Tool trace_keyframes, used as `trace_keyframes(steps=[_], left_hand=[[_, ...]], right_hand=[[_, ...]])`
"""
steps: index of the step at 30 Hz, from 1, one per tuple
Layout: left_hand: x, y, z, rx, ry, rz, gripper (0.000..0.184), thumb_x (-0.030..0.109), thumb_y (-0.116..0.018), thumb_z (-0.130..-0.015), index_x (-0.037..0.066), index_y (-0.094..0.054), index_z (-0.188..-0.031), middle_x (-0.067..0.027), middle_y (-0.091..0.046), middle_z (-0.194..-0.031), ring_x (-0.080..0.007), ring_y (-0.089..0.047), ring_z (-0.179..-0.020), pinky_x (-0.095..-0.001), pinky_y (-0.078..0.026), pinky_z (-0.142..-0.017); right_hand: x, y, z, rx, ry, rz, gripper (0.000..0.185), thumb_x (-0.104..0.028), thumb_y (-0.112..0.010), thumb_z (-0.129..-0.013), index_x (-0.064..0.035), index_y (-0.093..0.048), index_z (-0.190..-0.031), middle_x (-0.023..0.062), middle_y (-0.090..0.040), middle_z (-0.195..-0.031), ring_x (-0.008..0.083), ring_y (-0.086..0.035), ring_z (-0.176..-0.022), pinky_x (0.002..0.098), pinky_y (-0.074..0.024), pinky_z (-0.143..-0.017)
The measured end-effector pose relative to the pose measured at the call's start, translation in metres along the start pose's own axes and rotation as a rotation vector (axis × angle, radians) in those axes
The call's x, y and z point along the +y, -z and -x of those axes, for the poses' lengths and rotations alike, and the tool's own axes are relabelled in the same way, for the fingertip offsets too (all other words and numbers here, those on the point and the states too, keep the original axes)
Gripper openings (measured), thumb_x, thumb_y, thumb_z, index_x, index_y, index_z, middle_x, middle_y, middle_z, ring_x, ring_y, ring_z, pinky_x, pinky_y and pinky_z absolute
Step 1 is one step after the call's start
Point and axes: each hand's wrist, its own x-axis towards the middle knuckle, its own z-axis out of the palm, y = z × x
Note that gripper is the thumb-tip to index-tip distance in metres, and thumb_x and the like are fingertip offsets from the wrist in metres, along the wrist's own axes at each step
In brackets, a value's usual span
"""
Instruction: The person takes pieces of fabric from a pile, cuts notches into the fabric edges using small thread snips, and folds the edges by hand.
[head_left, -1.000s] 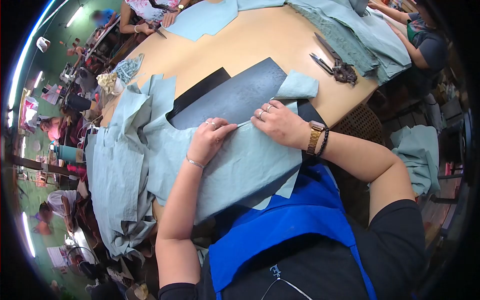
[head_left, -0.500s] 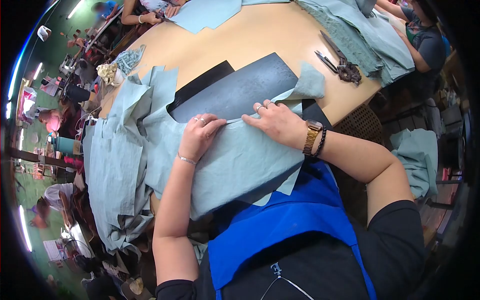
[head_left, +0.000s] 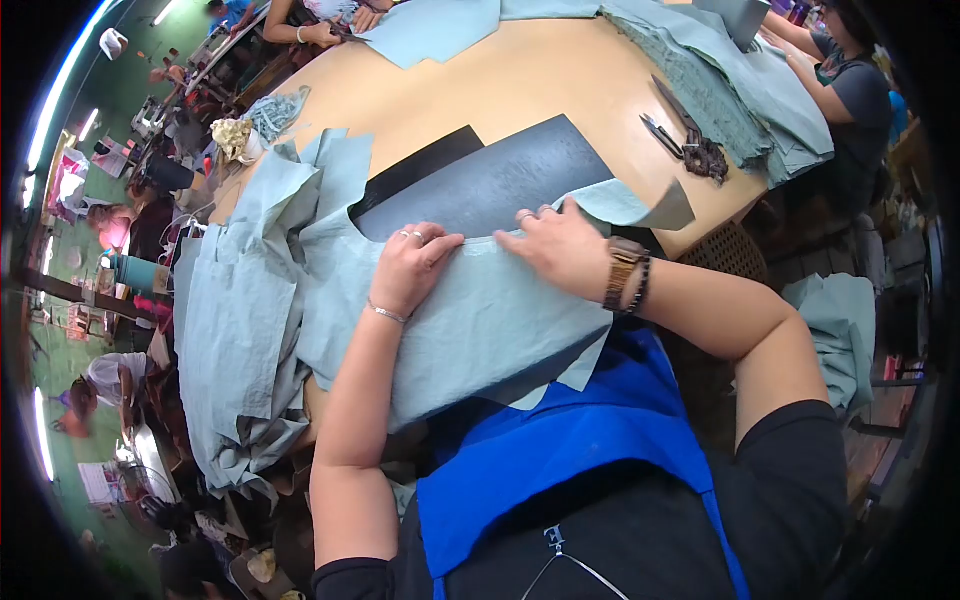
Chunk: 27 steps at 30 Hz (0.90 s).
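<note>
Green floor, glowing tube lights and people bent over machines fill the far side of this crowded workroom, out past nine o'clock from where I stand. Pale wood makes up the worktop (head_left: 560,70), and near its front edge lies a grey board (head_left: 500,175), with a black panel (head_left: 420,172) poking out at its eleven o'clock. Taking that board as my dial, the blue-grey cloth (head_left: 480,310) covers its six o'clock side, its folded edge running along the board.

At that edge, the left hand (head_left: 410,265) has a narrow grip, thumb and forefinger together on the fold. Just beside it at three o'clock, the right hand (head_left: 560,245) lies palm down, its grip wide, thumb spread away from the fingers. A loose end of cloth curls up beyond it.

Shears (head_left: 675,100) with wrapped handles and small snips (head_left: 660,137) rest at two o'clock, near a fabric stack (head_left: 740,95). Heaped cloth (head_left: 235,350) hangs at eight. A co-worker's hand (head_left: 322,35) is at half past ten.
</note>
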Motion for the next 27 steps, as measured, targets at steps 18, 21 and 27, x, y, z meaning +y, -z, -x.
trace_keyframes(steps=[18,21,27], left_hand=[[0.055,0.033,0.047,-0.44,0.043,-0.005,0.099,0.079,-0.055,-0.077,0.014,-0.04,-0.149,-0.0196,-0.034,-0.154,-0.0397,-0.031,-0.143,-0.0614,-0.022,-0.114],[0.105,-0.002,0.043,-0.41,0.211,0.013,0.101,0.078,-0.051,-0.08,0.012,-0.031,-0.154,-0.0211,-0.021,-0.161,-0.0433,-0.02,-0.147,-0.0647,-0.019,-0.114],[0.156,-0.01,0.015,-0.279,0.385,0.037,0.083,0.061,-0.056,-0.089,0.009,-0.037,-0.15,-0.0194,-0.032,-0.154,-0.0404,-0.03,-0.142,-0.0655,-0.022,-0.111]], right_hand=[[0.115,0.011,-0.035,0.596,-0.171,-0.236,0.029,-0.006,-0.068,-0.079,-0.0077,-0.064,-0.108,0.0153,-0.069,-0.102,0.0342,-0.065,-0.098,0.0419,-0.0509,-0.087],[0.094,0.009,-0.04,0.629,-0.072,-0.384,0.032,-0.006,-0.068,-0.082,-0.0067,-0.063,-0.113,0.0156,-0.067,-0.111,0.0345,-0.063,-0.105,0.0418,-0.0501,-0.092],[0.067,-0.027,-0.037,0.374,0.141,-0.532,0.036,-0.005,-0.065,-0.086,-0.0058,-0.06,-0.122,0.0148,-0.064,-0.121,0.034,-0.06,-0.113,0.0418,-0.0478,-0.098]])
